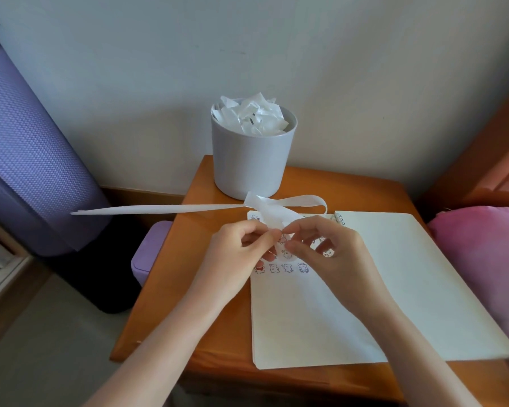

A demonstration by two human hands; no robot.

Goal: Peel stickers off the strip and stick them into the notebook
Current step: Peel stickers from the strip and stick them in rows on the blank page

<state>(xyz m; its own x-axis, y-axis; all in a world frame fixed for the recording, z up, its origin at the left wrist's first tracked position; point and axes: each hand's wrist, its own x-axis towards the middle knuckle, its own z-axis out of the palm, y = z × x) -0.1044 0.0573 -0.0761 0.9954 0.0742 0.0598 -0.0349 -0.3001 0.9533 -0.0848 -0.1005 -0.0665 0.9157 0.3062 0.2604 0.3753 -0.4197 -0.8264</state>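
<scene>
head-worn view, angled down, close over table (171, 289)

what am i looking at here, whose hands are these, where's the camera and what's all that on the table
There is no machine here. A person wears one wide-angle camera on the head, looking forward and down, so the two bare arms reaching in are their own. The left hand and right hand both pinch a long white sticker strip, which trails off to the left. Under the hands an open spiral notebook lies on a small wooden table, with little cartoon stickers already on its left page. Behind stands a grey tub stuffed with crumpled white paper. Whether a sticker is coming off is too small to tell.
</scene>
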